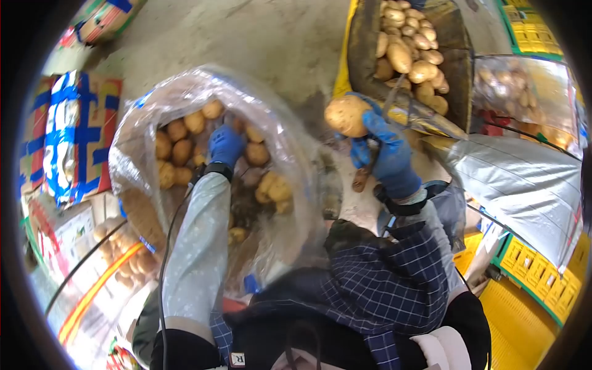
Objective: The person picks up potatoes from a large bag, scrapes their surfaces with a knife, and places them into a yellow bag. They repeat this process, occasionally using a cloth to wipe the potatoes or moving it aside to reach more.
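My left hand (226, 145), in a blue glove, reaches down into a large clear plastic bag (139, 129) full of potatoes (179, 151); whether its fingers grip one is hidden. My right hand (385, 151), also blue-gloved, is raised above the concrete floor and holds a single large potato (347, 115) at its fingertips. A thin dark tool shows in the same hand, too blurred to name.
A dark sack of potatoes (410, 55) stands beyond the right hand. A clear bag of potatoes (524, 92) and a silver sheet (524, 179) lie right. Yellow crates (542, 274) sit lower right. Printed cardboard boxes (74, 135) and another potato bag (123, 259) are left.
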A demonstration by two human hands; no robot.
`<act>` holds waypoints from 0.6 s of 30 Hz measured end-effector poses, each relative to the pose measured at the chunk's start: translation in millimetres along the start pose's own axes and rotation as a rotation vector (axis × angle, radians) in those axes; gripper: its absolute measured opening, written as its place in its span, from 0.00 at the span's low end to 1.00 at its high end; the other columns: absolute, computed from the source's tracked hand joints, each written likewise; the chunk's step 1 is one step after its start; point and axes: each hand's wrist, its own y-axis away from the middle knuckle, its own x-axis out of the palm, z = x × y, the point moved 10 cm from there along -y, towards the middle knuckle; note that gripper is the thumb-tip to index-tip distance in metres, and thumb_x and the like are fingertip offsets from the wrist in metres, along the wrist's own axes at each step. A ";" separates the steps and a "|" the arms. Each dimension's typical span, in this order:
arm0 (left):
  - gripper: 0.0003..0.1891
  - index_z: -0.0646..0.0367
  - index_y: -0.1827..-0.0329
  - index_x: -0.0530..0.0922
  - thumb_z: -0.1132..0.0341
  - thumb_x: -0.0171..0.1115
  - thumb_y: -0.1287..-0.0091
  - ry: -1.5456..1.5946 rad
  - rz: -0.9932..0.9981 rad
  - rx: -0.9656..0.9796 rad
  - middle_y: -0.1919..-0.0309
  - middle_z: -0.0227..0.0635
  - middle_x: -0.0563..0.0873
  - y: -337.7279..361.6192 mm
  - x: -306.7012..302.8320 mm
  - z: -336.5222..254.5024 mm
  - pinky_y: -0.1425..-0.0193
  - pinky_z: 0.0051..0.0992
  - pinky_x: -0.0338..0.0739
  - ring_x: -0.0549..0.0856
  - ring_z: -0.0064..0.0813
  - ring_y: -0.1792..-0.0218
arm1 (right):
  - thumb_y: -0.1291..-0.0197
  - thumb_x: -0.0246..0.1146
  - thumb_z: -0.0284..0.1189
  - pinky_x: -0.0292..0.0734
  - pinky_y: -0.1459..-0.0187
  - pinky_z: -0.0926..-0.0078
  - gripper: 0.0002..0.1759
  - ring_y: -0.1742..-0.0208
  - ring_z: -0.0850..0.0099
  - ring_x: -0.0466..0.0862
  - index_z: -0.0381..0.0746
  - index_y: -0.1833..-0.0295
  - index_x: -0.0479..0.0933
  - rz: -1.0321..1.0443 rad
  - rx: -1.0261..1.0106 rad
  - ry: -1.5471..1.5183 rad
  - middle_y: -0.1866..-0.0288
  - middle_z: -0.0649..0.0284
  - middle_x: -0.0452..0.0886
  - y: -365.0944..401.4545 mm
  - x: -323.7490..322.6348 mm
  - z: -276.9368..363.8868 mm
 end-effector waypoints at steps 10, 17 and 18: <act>0.33 0.65 0.30 0.71 0.54 0.59 0.35 1.771 0.239 -0.352 0.45 0.50 0.84 76.1 -60.0 10.5 0.60 0.32 0.83 0.86 0.41 0.59 | 0.27 0.59 0.49 0.70 0.77 0.77 0.28 0.80 0.81 0.71 0.35 0.38 0.77 -0.155 -0.173 -0.186 0.62 0.59 0.85 -23.0 -56.1 26.3; 0.45 0.66 0.26 0.66 0.32 0.48 0.29 2.388 0.770 -0.455 0.53 0.55 0.83 163.6 -110.4 -86.9 0.85 0.26 0.68 0.74 0.31 0.84 | 0.25 0.58 0.43 0.75 0.76 0.78 0.24 0.79 0.80 0.76 0.38 0.34 0.76 -0.018 -0.298 0.173 0.54 0.57 0.89 -7.6 11.9 42.8; 0.48 0.67 0.26 0.65 0.28 0.47 0.30 2.423 0.820 -0.457 0.55 0.58 0.83 171.1 -115.5 -95.6 0.87 0.24 0.65 0.74 0.32 0.86 | 0.27 0.61 0.38 0.74 0.76 0.80 0.23 0.79 0.80 0.77 0.39 0.33 0.76 0.029 -0.177 0.282 0.53 0.57 0.89 4.9 47.2 33.0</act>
